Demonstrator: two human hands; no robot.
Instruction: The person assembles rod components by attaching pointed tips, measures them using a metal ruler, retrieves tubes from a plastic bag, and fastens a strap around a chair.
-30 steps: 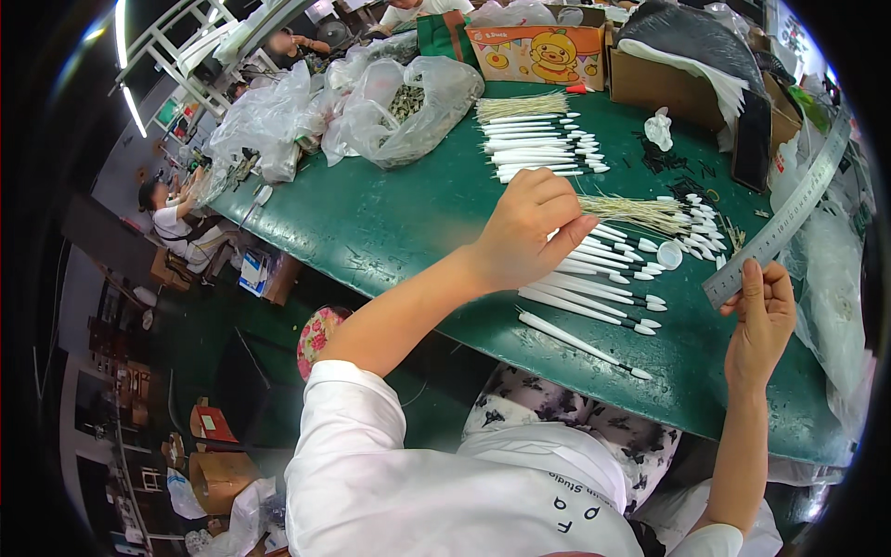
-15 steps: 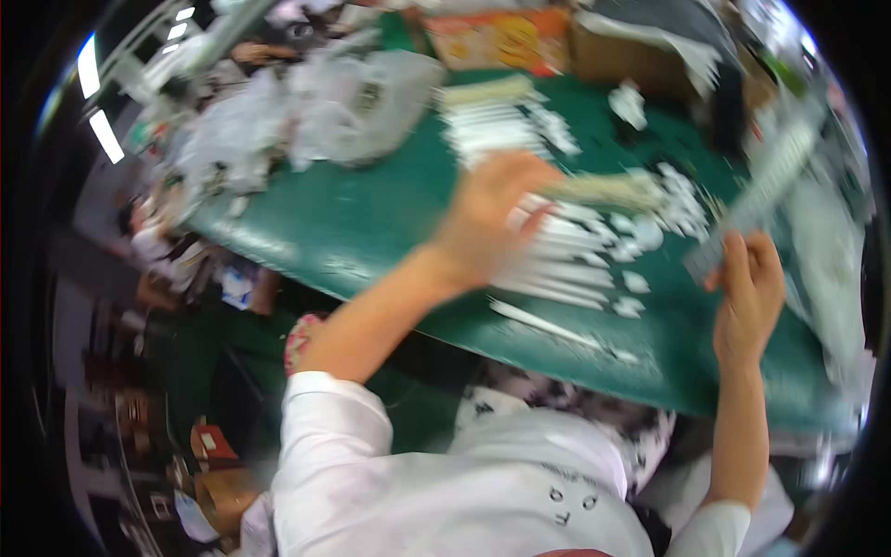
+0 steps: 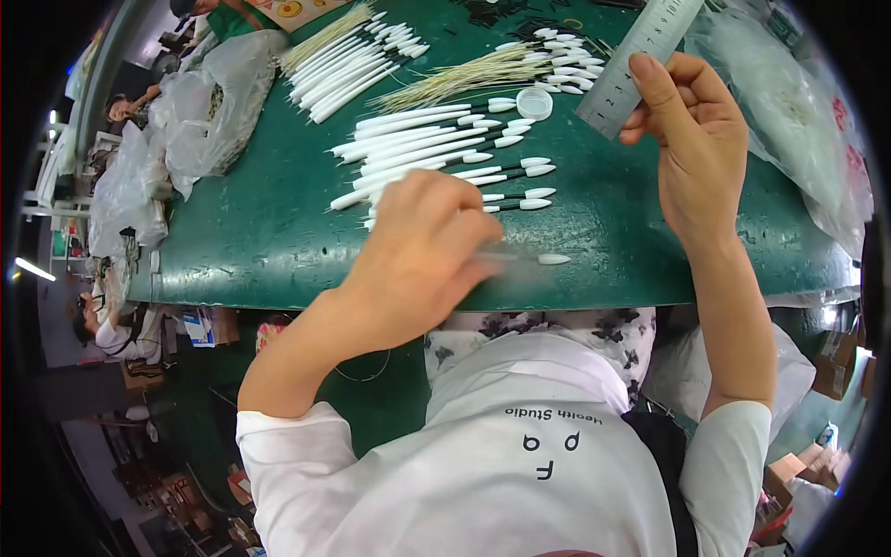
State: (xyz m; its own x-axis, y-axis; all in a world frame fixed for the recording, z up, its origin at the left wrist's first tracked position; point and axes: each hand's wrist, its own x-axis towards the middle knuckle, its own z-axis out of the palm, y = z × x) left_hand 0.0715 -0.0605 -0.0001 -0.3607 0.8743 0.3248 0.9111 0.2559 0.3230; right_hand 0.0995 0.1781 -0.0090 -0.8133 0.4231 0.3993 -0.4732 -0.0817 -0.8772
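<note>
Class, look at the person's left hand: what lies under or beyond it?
Beyond the left hand, white sticks lie on the green table. One white tip shows to its right. Whatever is directly beneath the palm is covered.

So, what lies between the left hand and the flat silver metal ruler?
Slim white sticks with black necks and pointed tips lie there, partly hidden by the left hand, in the head view.

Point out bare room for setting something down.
Bare green table: left, between plastic bags and white-tipped sticks; right, between those sticks and the right hand. Crowded: centre, with sticks, pale stalks, left hand.
</note>
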